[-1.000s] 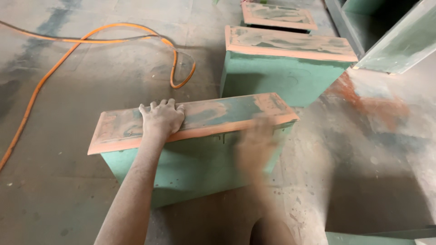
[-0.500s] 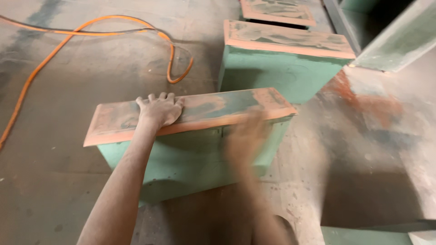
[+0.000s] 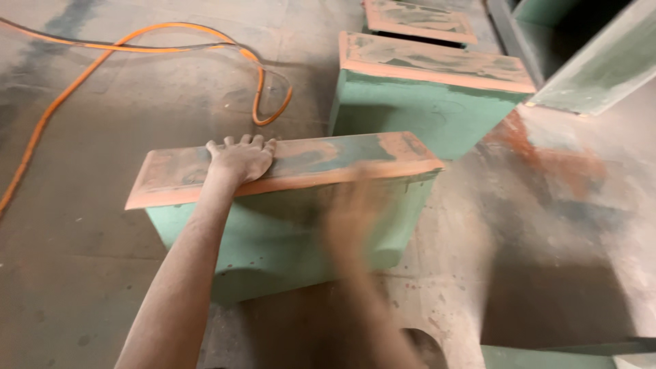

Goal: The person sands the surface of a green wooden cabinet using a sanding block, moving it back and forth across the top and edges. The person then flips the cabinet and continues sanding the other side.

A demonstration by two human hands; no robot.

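L hand flat on green box, R hand (blurred) at front

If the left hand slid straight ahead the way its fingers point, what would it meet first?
The left hand lies flat on the green box's dusty top, fingers at the far edge. Past that edge there is bare floor, then probably the orange cable loop, though depth is hard to judge.

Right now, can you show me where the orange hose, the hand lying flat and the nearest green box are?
orange hose [image 3: 260, 89], head view, on its curved loop.
left hand [image 3: 238, 160], head view, back of the hand.
green box [image 3: 270, 232], head view, its front wall.
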